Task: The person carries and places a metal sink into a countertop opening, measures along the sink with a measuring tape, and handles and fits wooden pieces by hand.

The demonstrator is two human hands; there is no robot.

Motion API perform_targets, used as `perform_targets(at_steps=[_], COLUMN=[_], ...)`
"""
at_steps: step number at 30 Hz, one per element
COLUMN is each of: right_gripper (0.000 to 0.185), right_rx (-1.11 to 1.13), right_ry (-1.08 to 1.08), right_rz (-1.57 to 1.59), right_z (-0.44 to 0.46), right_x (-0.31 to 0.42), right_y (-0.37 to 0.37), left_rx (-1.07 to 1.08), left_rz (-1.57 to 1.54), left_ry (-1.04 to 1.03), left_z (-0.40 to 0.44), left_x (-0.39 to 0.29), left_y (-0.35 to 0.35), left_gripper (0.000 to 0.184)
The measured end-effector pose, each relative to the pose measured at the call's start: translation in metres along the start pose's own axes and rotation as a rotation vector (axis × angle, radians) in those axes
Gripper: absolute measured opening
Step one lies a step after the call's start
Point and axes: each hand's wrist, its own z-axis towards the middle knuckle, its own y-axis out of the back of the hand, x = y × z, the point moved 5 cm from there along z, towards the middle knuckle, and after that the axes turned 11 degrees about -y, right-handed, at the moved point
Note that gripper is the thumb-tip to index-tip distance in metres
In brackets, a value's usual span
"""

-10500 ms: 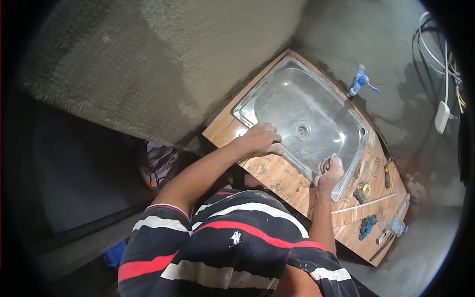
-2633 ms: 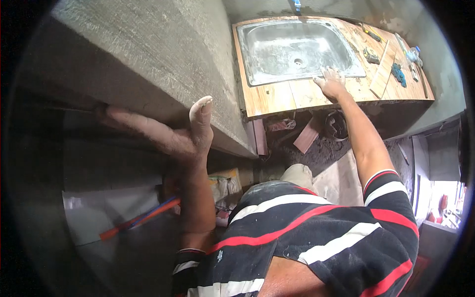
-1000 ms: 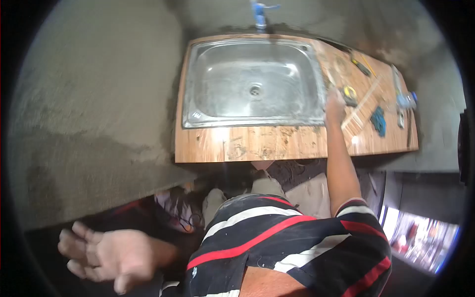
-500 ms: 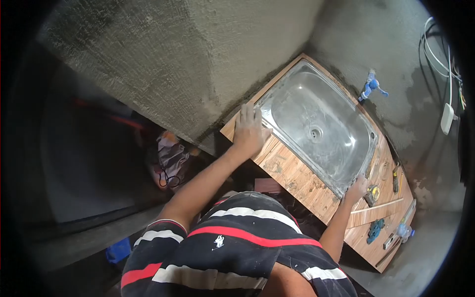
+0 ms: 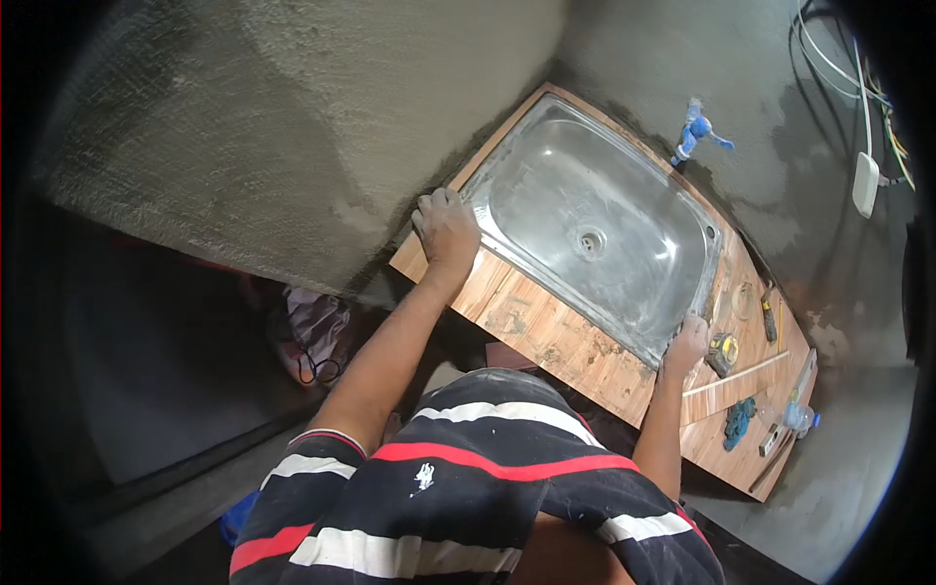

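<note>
A stainless steel sink (image 5: 585,185) lies in a wood-grain countertop (image 5: 546,312), its drain hole facing up. My left hand (image 5: 448,231) is at the sink's near left corner, its fingers bent and closed by the rim; the fingertips are hidden. At the near right corner, my right hand (image 5: 688,341) is closed on the sink's edge. A yellow and black tape measure (image 5: 722,353) lies just right of that hand. Below it, a loose wood strip (image 5: 736,386) rests across the countertop.
A blue tap (image 5: 697,132) sticks out of the plastered wall behind the sink. On the right end of the countertop are a blue cloth (image 5: 739,423), a plastic bottle (image 5: 800,417) and a yellow-and-black-handled tool (image 5: 768,317). Cables and a white power strip (image 5: 865,185) hang at right.
My left hand has gone from lying flat with fingers stretched to bent fingers at the sink's corner. My right hand stays at its corner. The whole view has shifted slightly.
</note>
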Motion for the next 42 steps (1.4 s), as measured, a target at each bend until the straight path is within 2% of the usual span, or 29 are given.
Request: perform_targets(at_steps=[3, 5, 6, 7, 9, 10, 11, 12, 13, 14, 15, 16, 17, 19, 23, 26, 31, 34, 36, 42], right_gripper=[0.025, 0.017, 0.015, 0.013, 0.022, 0.021, 0.022, 0.024, 0.026, 0.029, 0.029, 0.031, 0.034, 0.034, 0.030, 0.031, 0.028, 0.029, 0.031, 0.030], right_rx=[0.026, -0.006, -0.055, -0.114, 0.017, 0.048, 0.061, 0.074, 0.115, 0.158, 0.126, 0.071, 0.020, 0.010, 0.138, 0.290, 0.311, 0.360, 0.406, 0.416], right_ry=[-0.114, 0.276, 0.457, 0.605, 0.197, 0.046, -0.104, -0.229, -0.405, -0.564, -0.572, -0.609, -0.639, -0.660, -0.601, -0.572, -0.486, -0.441, -0.415, -0.535], right_rz=[0.058, -0.188, -0.317, -0.487, -0.378, -0.272, -0.164, 0.085, 0.359, 0.646, 0.638, 0.777, 0.917, 0.924, 0.986, 0.800, 0.739, 0.886, 0.736, 0.874], right_z=[0.013, 0.015, 0.012, 0.011, 0.018, 0.013, 0.007, 0.003, 0.008, 0.013, 0.019, 0.024, 0.024, 0.017, -0.014, -0.040, -0.032, -0.037, -0.043, -0.037], right_x=[-0.027, -0.029, -0.031, -0.035, -0.063, -0.041, -0.019, 0.003, -0.008, -0.020, -0.026, -0.032, -0.038, -0.025, 0.002, -0.010, 0.010, 0.023, 0.010, 0.026], right_y=[-0.004, -0.006, -0.007, -0.008, -0.008, 0.001, 0.010, 0.016, 0.014, 0.013, 0.020, 0.027, 0.033, 0.049, 0.038, 0.007, 0.003, -0.005, -0.022, -0.024], left_rx=[-0.061, -0.023, -0.072, -0.049, -0.077, -0.162, -0.099, -0.185, -0.172, -0.067, 0.043, 0.277, 0.291, 0.409, 0.501, 0.477, 0.541, 0.522, 0.491, 0.504], left_rz=[0.020, 0.184, 0.290, 0.294, 0.294, 0.232, 0.155, 0.123, 0.088, -0.190, -0.464, -0.627, -0.639, -0.476, -0.495, -0.488, -0.515, -0.512, -0.499, -0.522], left_ry=[-0.018, -0.046, -0.096, -0.103, -0.133, -0.206, -0.150, -0.218, -0.254, -0.433, -0.601, -0.769, -0.780, -0.945, -0.872, -0.869, -0.807, -0.788, -0.789, -0.764], left_z=[0.003, 0.004, 0.001, 0.000, -0.003, -0.005, -0.003, -0.004, -0.009, -0.016, -0.024, -0.034, -0.041, -0.056, -0.051, -0.050, -0.050, -0.049, -0.050, -0.047], left_x=[0.004, 0.001, 0.005, 0.006, 0.004, 0.001, -0.020, -0.039, -0.054, -0.073, -0.090, -0.107, -0.116, -0.144, -0.148, -0.147, -0.146, -0.148, -0.147, -0.143], left_y=[-0.005, -0.007, -0.017, -0.019, -0.023, -0.023, 0.002, 0.019, 0.025, 0.025, 0.023, 0.015, 0.016, 0.028, 0.019, 0.015, 0.011, 0.012, 0.014, 0.005], left_gripper=[0.021, 0.017, 0.014, 0.015, 0.018, 0.020, 0.024, 0.036, 0.036, 0.042, 0.049, 0.051, 0.051, 0.046, 0.040, 0.038, 0.037, 0.037, 0.037, 0.037])
